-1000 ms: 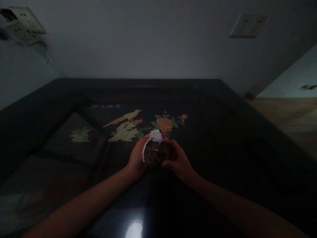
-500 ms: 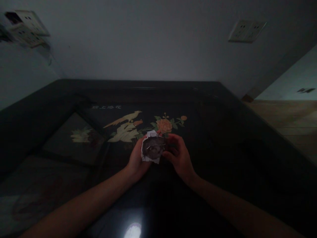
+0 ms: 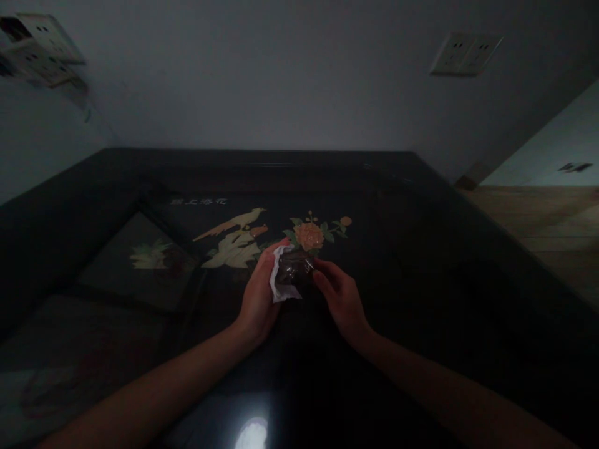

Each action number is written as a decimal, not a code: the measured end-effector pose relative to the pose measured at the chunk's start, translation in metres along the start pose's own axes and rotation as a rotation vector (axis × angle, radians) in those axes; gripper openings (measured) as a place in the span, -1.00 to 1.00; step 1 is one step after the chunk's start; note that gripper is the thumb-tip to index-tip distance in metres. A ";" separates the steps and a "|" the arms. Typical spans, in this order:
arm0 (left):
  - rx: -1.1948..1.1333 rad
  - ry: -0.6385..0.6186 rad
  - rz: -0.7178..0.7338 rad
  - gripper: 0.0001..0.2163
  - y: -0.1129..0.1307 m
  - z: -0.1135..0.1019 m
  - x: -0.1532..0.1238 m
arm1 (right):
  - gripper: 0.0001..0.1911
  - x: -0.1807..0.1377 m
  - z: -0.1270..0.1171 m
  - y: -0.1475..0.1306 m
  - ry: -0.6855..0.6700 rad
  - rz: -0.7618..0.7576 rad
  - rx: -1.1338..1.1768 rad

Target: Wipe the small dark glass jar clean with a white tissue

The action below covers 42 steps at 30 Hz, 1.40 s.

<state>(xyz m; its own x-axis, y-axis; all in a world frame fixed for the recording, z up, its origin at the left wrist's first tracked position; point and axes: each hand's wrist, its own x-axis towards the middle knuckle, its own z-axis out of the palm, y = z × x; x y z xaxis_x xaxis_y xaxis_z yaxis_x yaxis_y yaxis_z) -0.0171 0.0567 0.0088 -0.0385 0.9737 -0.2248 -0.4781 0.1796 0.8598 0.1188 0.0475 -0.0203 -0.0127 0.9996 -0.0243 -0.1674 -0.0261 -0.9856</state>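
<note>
A small dark thing in shiny clear wrapping is held above the table, its exact kind hard to make out in the dim light. White crumpled paper lies along its left and lower sides. My left hand is closed around the paper and the wrapped thing from the left. From the right, my right hand pinches the right edge of the shiny wrapping between thumb and fingers. Some of the left fingers are hidden behind the paper.
Below my hands is a glossy black tabletop with a bird and flower picture. A pale wall with sockets rises behind it. More sockets are at the upper left. Wooden floor shows at the right.
My right fingers have drawn together into a pinch at the wrapping's right edge. The dark thing has tilted, and the paper now shows mostly on its left and lower sides.
</note>
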 end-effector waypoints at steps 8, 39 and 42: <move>0.288 -0.144 0.234 -0.74 0.000 -0.002 -0.016 | -0.36 -0.003 0.003 -0.004 -0.137 -0.002 0.049; 1.142 -0.566 1.100 -0.72 0.019 -0.013 -0.002 | -0.51 -0.012 0.001 0.003 -0.205 -0.129 -0.126; 1.006 -0.524 1.009 -0.70 0.017 -0.013 -0.002 | -0.53 -0.012 0.002 0.000 -0.187 -0.092 -0.066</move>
<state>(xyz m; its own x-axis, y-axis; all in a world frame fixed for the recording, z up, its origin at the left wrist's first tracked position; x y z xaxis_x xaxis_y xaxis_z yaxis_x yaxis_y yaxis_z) -0.0367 0.0561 0.0175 0.4367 0.6438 0.6283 0.3446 -0.7649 0.5442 0.1169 0.0352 -0.0200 -0.1840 0.9786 0.0922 -0.1114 0.0724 -0.9911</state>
